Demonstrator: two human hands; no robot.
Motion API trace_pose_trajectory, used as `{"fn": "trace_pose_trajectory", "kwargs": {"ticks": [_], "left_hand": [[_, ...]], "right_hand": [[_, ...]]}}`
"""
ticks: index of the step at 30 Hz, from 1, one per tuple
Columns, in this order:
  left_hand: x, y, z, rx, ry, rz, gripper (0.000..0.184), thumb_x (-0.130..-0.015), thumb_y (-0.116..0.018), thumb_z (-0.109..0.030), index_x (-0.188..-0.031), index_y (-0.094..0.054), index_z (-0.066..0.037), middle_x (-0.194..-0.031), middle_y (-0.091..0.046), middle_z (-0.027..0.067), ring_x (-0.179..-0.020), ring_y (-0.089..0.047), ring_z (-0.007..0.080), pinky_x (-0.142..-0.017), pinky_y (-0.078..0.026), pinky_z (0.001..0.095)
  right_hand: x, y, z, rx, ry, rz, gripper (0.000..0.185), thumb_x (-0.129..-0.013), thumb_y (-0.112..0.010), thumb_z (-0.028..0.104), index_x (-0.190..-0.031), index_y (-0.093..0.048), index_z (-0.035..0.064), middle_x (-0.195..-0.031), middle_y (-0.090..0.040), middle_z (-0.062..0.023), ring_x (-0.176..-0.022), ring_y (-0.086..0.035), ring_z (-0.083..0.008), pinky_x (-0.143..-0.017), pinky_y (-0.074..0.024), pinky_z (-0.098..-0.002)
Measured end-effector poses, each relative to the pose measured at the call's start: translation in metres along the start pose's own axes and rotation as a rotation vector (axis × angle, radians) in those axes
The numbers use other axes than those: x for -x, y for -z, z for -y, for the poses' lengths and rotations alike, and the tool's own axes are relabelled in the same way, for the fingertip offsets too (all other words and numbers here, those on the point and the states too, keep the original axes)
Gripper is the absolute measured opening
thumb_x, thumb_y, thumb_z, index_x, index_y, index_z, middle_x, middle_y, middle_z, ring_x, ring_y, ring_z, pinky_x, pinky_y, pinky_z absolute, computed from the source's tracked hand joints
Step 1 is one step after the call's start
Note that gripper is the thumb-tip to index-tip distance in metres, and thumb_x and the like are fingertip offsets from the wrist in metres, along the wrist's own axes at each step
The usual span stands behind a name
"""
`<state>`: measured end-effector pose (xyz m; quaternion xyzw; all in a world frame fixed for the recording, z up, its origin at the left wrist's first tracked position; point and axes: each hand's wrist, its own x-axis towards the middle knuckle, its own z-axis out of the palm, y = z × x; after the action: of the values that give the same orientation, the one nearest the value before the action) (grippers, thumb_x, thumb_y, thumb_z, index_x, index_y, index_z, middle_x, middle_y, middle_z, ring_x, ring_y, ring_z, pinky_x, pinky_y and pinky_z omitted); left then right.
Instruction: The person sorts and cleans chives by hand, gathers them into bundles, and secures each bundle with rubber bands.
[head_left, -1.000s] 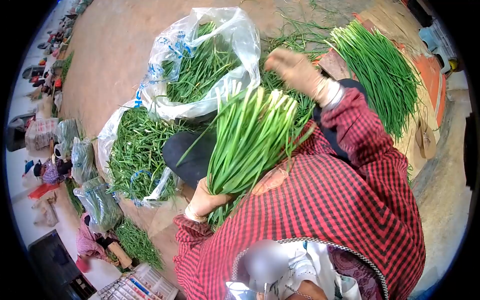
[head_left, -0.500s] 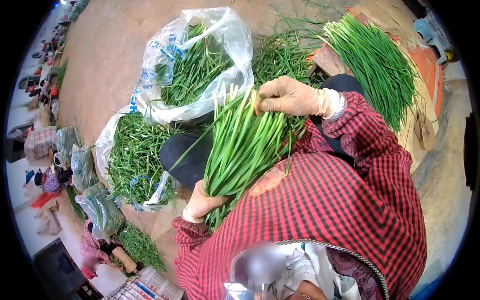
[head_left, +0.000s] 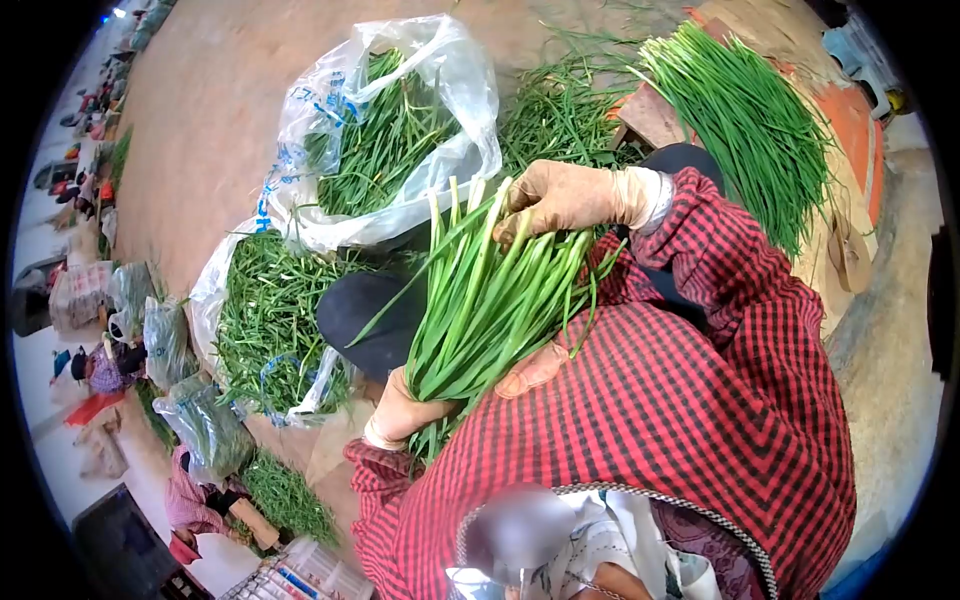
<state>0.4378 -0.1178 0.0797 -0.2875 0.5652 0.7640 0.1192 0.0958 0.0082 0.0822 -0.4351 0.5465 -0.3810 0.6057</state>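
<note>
The left hand (head_left: 402, 410), as I see it from my end, is wrapped around the leafy lower part of a bunch of green stalks (head_left: 485, 315). The right hand (head_left: 570, 195) pinches a few of its pale ends at the top, fingertips partly hidden from me. So the bunch lies aslant between the two hands, pale ends up, and I see it over the lap, against the red-and-black checked garment (head_left: 650, 430). Just beyond it I make out a dark-clad knee (head_left: 360, 315). Past that stand two plastic bags (head_left: 470, 85) with greens inside, loose leaves (head_left: 560, 115) on the ground beside them. To my right a larger pile of stalks (head_left: 745, 135) rests near the knees. Farther off, at my left, another person (head_left: 190, 495) sits near more greens (head_left: 285, 495).
</note>
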Motion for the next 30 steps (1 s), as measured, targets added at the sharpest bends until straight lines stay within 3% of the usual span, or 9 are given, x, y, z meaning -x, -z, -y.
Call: {"fn": "trace_pose_trajectory", "kwargs": {"ticks": [3, 8, 11, 12, 14, 18, 23, 26, 30], "left_hand": [[0.001, -0.002, -0.003, 0.029, 0.026, -0.026, 0.044, -0.07, -0.069, 0.01, -0.113, -0.063, 0.001, -0.106, -0.069, 0.0038, -0.096, -0.063, 0.0113, -0.086, -0.049, 0.0281], [0.003, 0.005, 0.005, 0.016, 0.066, -0.016, 0.043, -0.069, -0.068, 0.011, -0.111, -0.064, 0.001, -0.105, -0.07, 0.0039, -0.094, -0.063, 0.0113, -0.086, -0.05, 0.0283], [0.003, 0.004, 0.007, 0.034, 0.0, -0.035, 0.043, -0.07, -0.068, 0.011, -0.111, -0.063, 0.002, -0.105, -0.069, 0.0038, -0.094, -0.063, 0.011, -0.086, -0.049, 0.0274], [0.001, 0.003, 0.006, 0.034, -0.005, -0.032, 0.043, -0.07, -0.068, 0.011, -0.111, -0.063, 0.002, -0.105, -0.069, 0.0038, -0.094, -0.063, 0.011, -0.086, -0.049, 0.0274], [-0.001, 0.001, 0.002, 0.024, 0.016, -0.017, 0.044, -0.07, -0.067, 0.011, -0.113, -0.063, 0.001, -0.107, -0.069, 0.0036, -0.097, -0.062, 0.0112, -0.088, -0.049, 0.0278], [-0.003, -0.003, -0.001, -0.01, 0.075, -0.036, 0.052, -0.064, -0.068, 0.014, -0.115, -0.062, 0.001, -0.107, -0.069, 0.0052, -0.098, -0.063, 0.0131, -0.09, -0.048, 0.0297], [-0.001, -0.001, 0.005, 0.022, 0.04, -0.012, 0.052, -0.066, -0.068, 0.014, -0.116, -0.063, 0.0, -0.109, -0.069, 0.0057, -0.099, -0.064, 0.0135, -0.09, -0.049, 0.0299], [-0.001, -0.002, 0.004, 0.03, 0.048, -0.018, 0.05, -0.067, -0.068, 0.015, -0.114, -0.064, -0.001, -0.108, -0.07, 0.0056, -0.098, -0.064, 0.0133, -0.089, -0.05, 0.0293], [-0.003, 0.001, 0.007, 0.048, 0.073, -0.019, 0.047, -0.069, -0.067, 0.014, -0.114, -0.064, -0.001, -0.106, -0.07, 0.0054, -0.097, -0.064, 0.0129, -0.088, -0.05, 0.029]], "right_hand": [[0.0, -0.002, -0.012, 0.084, 0.109, -0.156, 0.022, -0.089, -0.063, 0.022, -0.094, -0.069, 0.0013, -0.085, -0.07, -0.0034, -0.082, -0.063, -0.0112, -0.078, -0.0491, -0.0264], [0.023, 0.051, -0.028, -0.163, 0.342, -0.532, 0.026, -0.089, -0.064, 0.03, -0.097, -0.064, 0.006, -0.089, -0.068, -0.0062, -0.085, -0.063, -0.0109, -0.081, -0.0535, -0.0317], [0.033, 0.089, -0.037, 0.296, -0.167, -0.806, 0.039, -0.089, -0.065, 0.037, -0.109, -0.063, 0.0041, -0.104, -0.064, -0.0103, -0.086, -0.062, -0.0166, -0.079, -0.0551, -0.0358], [0.031, 0.085, -0.036, 0.592, -0.108, -0.763, 0.048, -0.087, -0.067, 0.04, -0.117, -0.061, 0.0029, -0.113, -0.062, -0.014, -0.092, -0.063, -0.0213, -0.084, -0.0535, -0.0366], [0.028, 0.055, -0.023, 0.525, 0.065, -0.473, 0.049, -0.087, -0.066, 0.042, -0.116, -0.063, 0.0031, -0.117, -0.062, -0.0149, -0.095, -0.064, -0.0253, -0.087, -0.0513, -0.0357], [0.021, 0.008, -0.011, 0.452, 0.218, -0.081, 0.026, -0.085, -0.07, 0.029, -0.098, -0.071, 0.0058, -0.097, -0.068, -0.0125, -0.089, -0.065, -0.0274, -0.079, -0.0503, -0.0366], [0.02, -0.005, -0.012, 0.731, 0.158, -0.159, 0.013, -0.084, -0.064, 0.012, -0.092, -0.066, 0.0022, -0.086, -0.065, -0.0122, -0.081, -0.064, -0.025, -0.075, -0.0505, -0.036], [0.038, 0.006, -0.005, 0.235, 0.208, -0.122, 0.02, -0.093, -0.051, 0.018, -0.091, -0.063, 0.0016, -0.085, -0.066, -0.0072, -0.085, -0.063, -0.0185, -0.079, -0.0507, -0.0346], [0.05, 0.044, -0.007, -0.009, 0.33, -0.435, 0.023, -0.094, -0.057, 0.022, -0.1, -0.062, 0.001, -0.095, -0.067, -0.0049, -0.089, -0.063, -0.0131, -0.083, -0.0486, -0.0273]]}}
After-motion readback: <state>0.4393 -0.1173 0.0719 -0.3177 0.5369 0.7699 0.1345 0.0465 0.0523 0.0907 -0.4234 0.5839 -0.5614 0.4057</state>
